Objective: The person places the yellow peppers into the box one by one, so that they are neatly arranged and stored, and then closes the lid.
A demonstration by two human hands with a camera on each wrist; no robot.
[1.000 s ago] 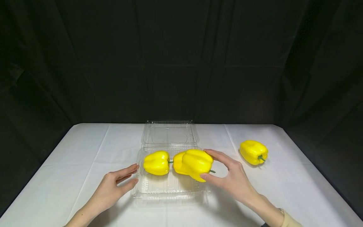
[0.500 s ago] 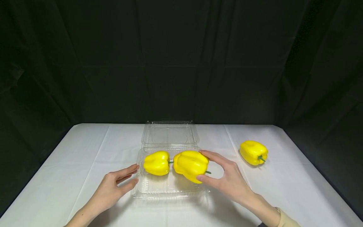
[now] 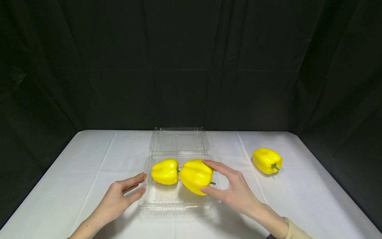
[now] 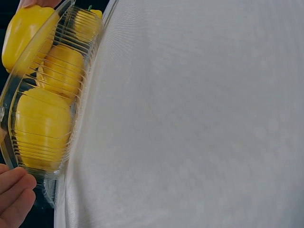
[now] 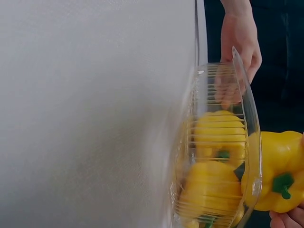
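A glossy yellow bell pepper with a green stem (image 3: 195, 176) is held over a clear plastic clamshell container (image 3: 179, 206).
The right hand (image 3: 235, 187) pinches it, thumb and fingers spread wide; placing it seems the step in hand, calling for a gentle lowering and release. Beneath it sits a second yellow pepper (image 4: 61, 71), just beside a third yellow pepper (image 3: 165, 171). The left hand (image 3: 122, 194), fingers loosely extended, is at the container's edge, contact unclear. A fourth yellow pepper (image 3: 266, 161) lies apart on the white-covered table (image 3: 298, 199).
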